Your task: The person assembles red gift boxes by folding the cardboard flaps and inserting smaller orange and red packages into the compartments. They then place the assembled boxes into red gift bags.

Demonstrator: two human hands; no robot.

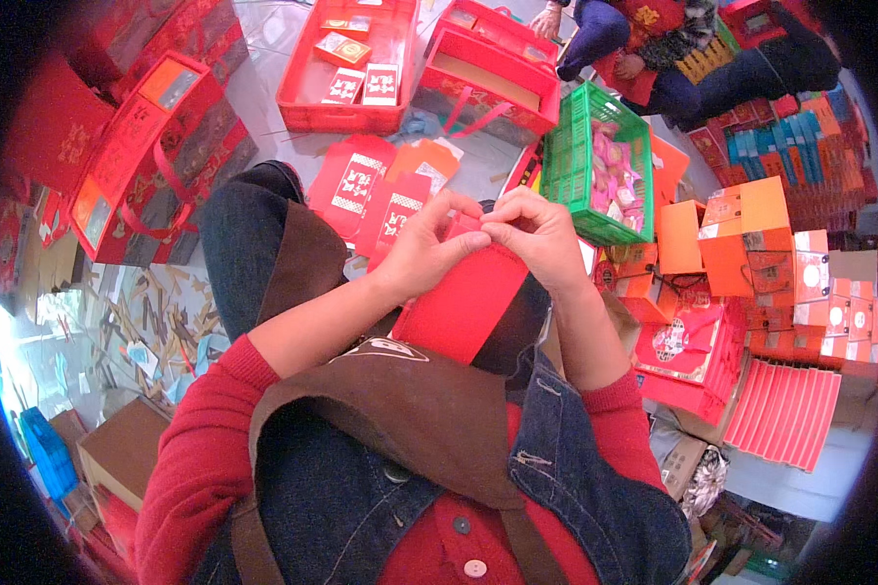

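Over my lap I hold a flat red paper piece, like an envelope or an unfolded box blank. My left hand pinches its upper edge between thumb and fingers. Close beside it, my right hand pinches the same edge, the fingertips of both hands nearly touching. The piece slants down toward my apron. Just beyond my left hand lie red printed cut-out cards with white patterned panels, and an orange card among them.
A red crate with small boxes stands ahead, beside a red gift box. Right of them is a green basket of pink packets. Orange boxes are stacked right; red gift bags stand left. A co-worker sits far right.
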